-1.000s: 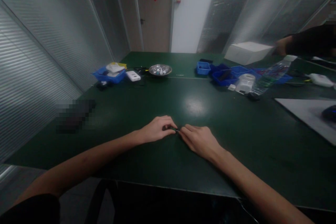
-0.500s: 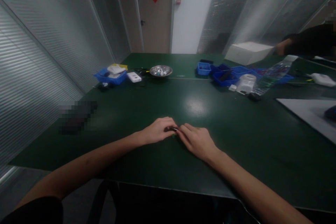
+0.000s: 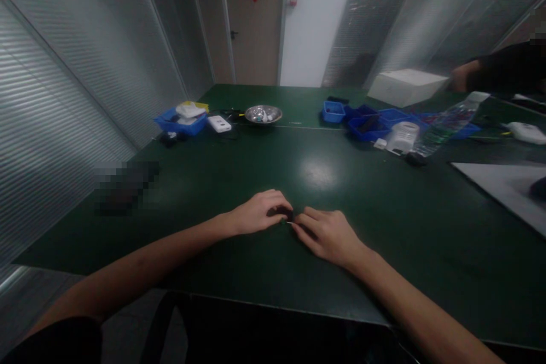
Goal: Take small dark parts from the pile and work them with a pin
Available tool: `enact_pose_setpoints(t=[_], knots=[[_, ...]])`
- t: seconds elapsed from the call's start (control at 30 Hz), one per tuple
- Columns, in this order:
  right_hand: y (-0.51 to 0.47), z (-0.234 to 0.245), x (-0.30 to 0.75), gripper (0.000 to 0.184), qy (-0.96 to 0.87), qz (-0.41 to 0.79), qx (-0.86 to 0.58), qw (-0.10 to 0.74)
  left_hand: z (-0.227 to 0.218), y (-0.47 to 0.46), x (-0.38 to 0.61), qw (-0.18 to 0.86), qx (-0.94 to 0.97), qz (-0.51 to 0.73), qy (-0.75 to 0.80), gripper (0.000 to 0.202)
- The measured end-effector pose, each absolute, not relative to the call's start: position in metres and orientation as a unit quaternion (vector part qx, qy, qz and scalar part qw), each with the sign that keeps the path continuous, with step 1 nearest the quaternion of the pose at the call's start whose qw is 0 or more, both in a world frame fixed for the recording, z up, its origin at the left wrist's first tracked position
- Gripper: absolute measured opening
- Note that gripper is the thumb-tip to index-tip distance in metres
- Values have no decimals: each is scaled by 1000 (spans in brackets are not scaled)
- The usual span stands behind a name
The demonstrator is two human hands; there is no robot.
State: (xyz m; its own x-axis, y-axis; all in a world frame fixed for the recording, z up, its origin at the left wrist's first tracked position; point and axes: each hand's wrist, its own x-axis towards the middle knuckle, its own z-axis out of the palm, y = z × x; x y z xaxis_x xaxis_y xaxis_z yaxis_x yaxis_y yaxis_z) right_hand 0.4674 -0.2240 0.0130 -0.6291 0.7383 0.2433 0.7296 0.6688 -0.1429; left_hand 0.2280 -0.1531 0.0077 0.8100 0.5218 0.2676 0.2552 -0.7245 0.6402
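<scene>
My left hand (image 3: 265,213) rests low over the green table, its fingers curled and the thumb tip beside a tiny green piece (image 3: 283,221). Whatever lies between its fingertips is too small and dark to name. Close on its right, my right hand (image 3: 330,234) is closed, thumb and forefinger pinched at a thin pale sliver (image 3: 290,223). The sliver points toward the green piece; whether the two are joined I cannot tell. A narrow gap separates the two hands.
Toward the back stand a metal bowl (image 3: 263,115), a blue tray (image 3: 181,124), a white device (image 3: 219,123) and several blue bins (image 3: 333,112). A plastic bottle (image 3: 447,122) leans at the right, near a white box (image 3: 405,86). Another person's arm (image 3: 499,71) reaches in there.
My hands have drawn slightly apart, the right one shifting right and a little down. The pale sliver now shows lower, beside the green piece.
</scene>
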Motion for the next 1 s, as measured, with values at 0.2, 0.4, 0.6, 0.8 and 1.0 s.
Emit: enact_pose_setpoints(t=[0.2,0.4,0.6,0.8,1.0], knots=[[-226,14,462,37,-898,-25,-420,131,10,-155,228,323,892,225,222,26],[-223,16,469,37,-860,-34,-488,143,11,-157,226,303,863,289,283,27],[-219,14,475,37,-821,-1,-527,220,15,-157,223,302,841,324,311,28],[-217,12,478,39,-786,14,-551,279,17,-162,213,282,923,222,141,37],[-214,8,481,37,-787,19,-549,281,8,-127,188,95,967,197,127,39]])
